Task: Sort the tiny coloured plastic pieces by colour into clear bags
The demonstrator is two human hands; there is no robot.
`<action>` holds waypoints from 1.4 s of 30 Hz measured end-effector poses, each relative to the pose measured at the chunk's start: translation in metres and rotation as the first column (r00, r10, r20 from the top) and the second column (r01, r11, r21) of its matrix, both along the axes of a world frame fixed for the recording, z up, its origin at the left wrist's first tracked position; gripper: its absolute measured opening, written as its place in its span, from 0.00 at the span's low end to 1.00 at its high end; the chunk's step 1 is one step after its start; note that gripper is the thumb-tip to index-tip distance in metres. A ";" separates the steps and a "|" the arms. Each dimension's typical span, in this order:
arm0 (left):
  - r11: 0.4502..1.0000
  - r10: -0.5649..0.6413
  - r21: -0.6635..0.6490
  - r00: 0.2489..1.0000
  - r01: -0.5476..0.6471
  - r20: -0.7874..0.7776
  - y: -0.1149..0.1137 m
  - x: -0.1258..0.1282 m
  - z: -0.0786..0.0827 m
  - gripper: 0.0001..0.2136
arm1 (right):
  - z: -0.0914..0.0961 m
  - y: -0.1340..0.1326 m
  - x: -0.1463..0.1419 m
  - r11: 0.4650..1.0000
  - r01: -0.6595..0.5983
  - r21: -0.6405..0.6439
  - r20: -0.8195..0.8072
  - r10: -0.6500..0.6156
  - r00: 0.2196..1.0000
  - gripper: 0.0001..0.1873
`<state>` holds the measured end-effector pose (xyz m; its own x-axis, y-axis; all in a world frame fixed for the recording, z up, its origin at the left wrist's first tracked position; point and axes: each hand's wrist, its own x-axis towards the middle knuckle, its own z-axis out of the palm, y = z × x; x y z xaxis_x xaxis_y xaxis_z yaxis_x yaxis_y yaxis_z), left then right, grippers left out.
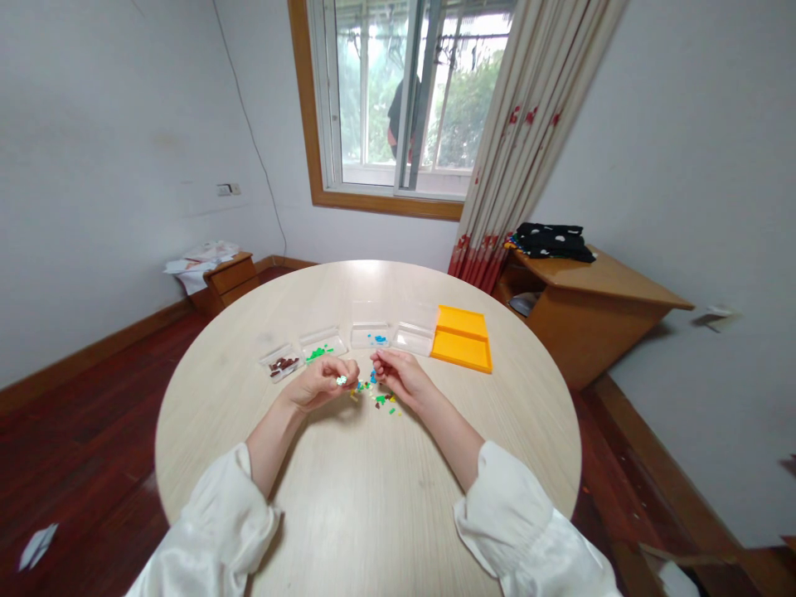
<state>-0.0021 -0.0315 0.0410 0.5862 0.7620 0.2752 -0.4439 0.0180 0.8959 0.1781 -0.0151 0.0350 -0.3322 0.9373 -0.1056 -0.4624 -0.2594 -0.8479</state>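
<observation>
A loose scatter of tiny green, yellow, blue and brown plastic pieces (381,400) lies on the round pale wood-grain table (361,514), between the two hands. Its longer spread slants from far left to near right, from beside the left fingertips to just nearer than the right hand. The left hand (324,383) is at the scatter's left end, fingers curled and thumb closed on a small white-and-green piece (342,381). The right hand (400,377) reaches in from the right, fingertips drawn almost together at the scatter's far side; whether they pinch anything I cannot tell. Both hands are close to the pieces, the right seeming nearer to the main cluster.

Beyond the hands, an arc of shallow clear plastic trays runs left to right: one with brown pieces (283,366), one with green pieces (319,353), one with blue pieces (378,339), then another clear tray (414,337). At the right end lies an open orange-yellow plastic box (461,355), two halves spread.
</observation>
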 end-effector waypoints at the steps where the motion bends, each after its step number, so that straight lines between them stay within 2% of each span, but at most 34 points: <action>1: 1.000 -0.019 0.013 1.000 0.019 -0.007 0.000 -0.001 0.000 0.12 | 0.000 0.000 0.000 1.000 0.000 0.000 0.000 0.000 1.000 0.19; 9: 0.979 -0.181 0.078 0.981 0.187 -0.076 0.001 -0.005 -0.003 0.13 | 0.000 0.001 0.000 1.000 -0.009 0.006 -0.001 0.009 1.000 0.18; 13: 0.970 -0.217 0.090 0.971 0.226 -0.096 -0.001 -0.006 -0.001 0.13 | -0.003 0.002 0.001 1.000 -0.014 0.022 0.003 0.014 1.000 0.16; 20: 0.966 -0.229 0.096 0.968 0.239 -0.107 0.001 -0.006 -0.001 0.14 | -0.006 0.004 0.001 0.999 -0.013 0.036 0.011 0.012 1.000 0.16; 33: 0.978 -0.184 0.071 0.973 0.195 -0.139 0.001 -0.006 -0.002 0.17 | -0.006 0.003 0.001 0.999 -0.006 0.040 0.019 0.005 1.000 0.15; 42: 0.974 -0.201 0.086 0.975 0.210 -0.096 0.000 -0.006 -0.003 0.14 | -0.002 0.001 0.001 1.000 0.002 0.028 0.007 -0.002 1.000 0.17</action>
<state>-0.0077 -0.0319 0.0379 0.7523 0.5954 0.2820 -0.3604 0.0136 0.9327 0.1789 -0.0144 0.0328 -0.3300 0.9404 -0.0821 -0.4567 -0.2351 -0.8580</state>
